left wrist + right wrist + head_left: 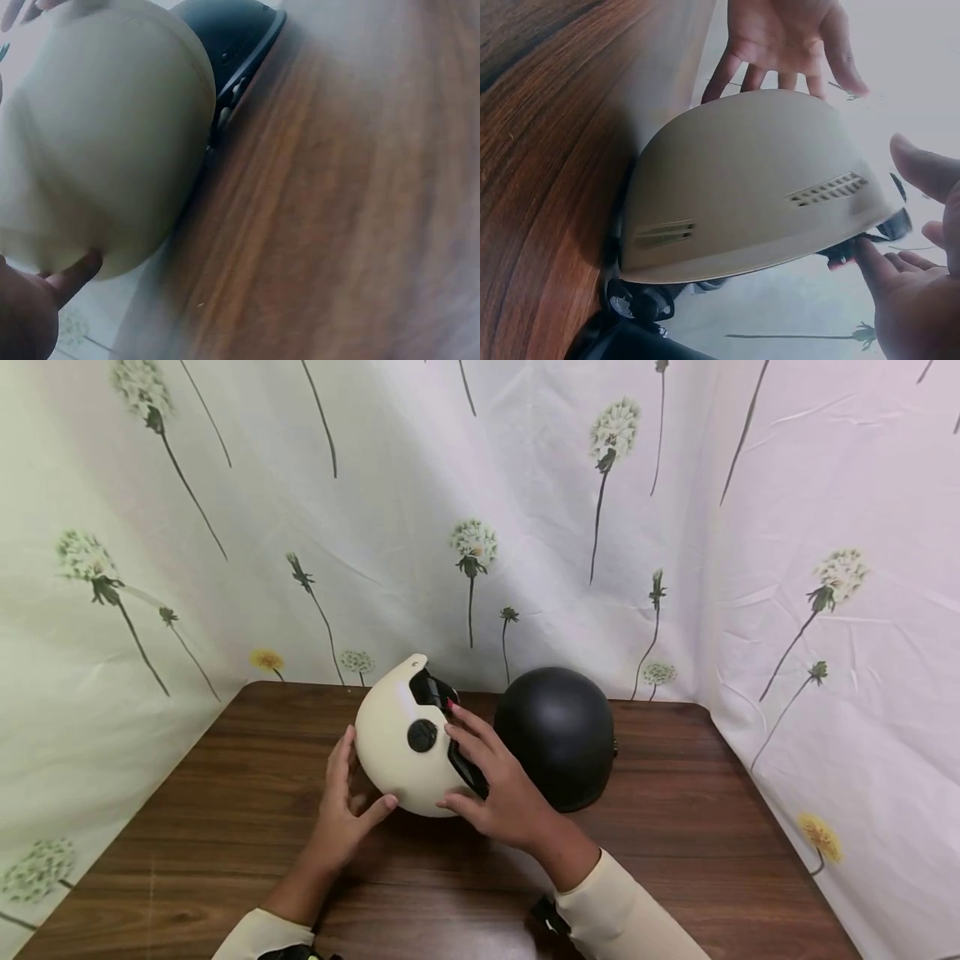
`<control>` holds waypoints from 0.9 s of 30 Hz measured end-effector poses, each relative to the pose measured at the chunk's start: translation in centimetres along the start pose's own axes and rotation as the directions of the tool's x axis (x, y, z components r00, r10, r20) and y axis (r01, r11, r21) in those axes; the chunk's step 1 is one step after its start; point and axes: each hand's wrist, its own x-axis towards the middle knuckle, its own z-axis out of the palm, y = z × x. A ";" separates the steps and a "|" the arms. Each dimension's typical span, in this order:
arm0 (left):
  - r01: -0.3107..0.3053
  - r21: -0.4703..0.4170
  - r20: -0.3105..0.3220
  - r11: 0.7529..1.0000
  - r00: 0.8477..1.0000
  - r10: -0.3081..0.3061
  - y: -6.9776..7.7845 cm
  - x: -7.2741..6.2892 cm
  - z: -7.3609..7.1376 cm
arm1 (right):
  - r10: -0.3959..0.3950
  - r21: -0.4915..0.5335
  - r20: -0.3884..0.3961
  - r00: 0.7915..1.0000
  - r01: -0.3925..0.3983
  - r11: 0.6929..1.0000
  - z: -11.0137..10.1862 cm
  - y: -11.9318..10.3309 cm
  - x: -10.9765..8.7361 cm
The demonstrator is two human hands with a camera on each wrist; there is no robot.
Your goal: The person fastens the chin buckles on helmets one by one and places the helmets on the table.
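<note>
A cream-white helmet [386,747] lies tipped on the wooden table, its dark opening facing right and a round black disc [422,736] on its side. My left hand [341,814] rests straight fingers against the rounded shell, the thumb spread apart. At the opening's edge is my right hand [502,789], fingertips touching the rim and red nails showing. In the right wrist view the right thumb [926,169] stands off the vented shell [750,165], while the left fingers press its far side. The helmet's inside is mostly hidden.
Close to the right of the white helmet stands a matte black helmet [558,735]. A flower-printed white cloth [405,527] hangs behind and beside the brown wooden table [697,827]. A small black object [551,914] sits at the right sleeve cuff.
</note>
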 end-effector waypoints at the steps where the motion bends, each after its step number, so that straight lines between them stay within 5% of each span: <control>1: -0.011 0.003 -0.014 1.000 1.000 0.011 0.1 0.1 -0.2 | 0.002 0.004 0.005 1.000 -0.002 1.000 0.0 0.0 0.0; 8: -0.131 0.009 -0.121 0.991 0.984 0.131 0.3 0.5 -1.9 | 0.117 0.020 0.116 0.986 -0.120 0.993 -0.1 0.0 0.0; 13: -0.097 -0.019 -0.146 0.995 0.985 0.093 0.4 0.7 -2.2 | 0.214 0.006 0.236 0.948 -0.221 0.975 0.2 0.0 0.0; 17: -0.070 0.002 -0.140 0.998 0.988 0.069 0.4 0.6 -2.3 | 0.226 0.002 0.301 0.927 -0.238 0.971 0.3 0.1 -0.1; 24: -0.152 0.022 -0.100 0.988 0.983 0.154 -0.1 0.4 -2.2 | 0.204 -0.048 0.422 0.883 -0.203 0.978 0.4 0.2 -0.3; 27: -0.139 0.034 -0.099 0.990 0.985 0.142 -0.3 0.4 -2.1 | 0.187 -0.057 0.437 0.880 -0.180 0.982 0.5 0.1 -0.3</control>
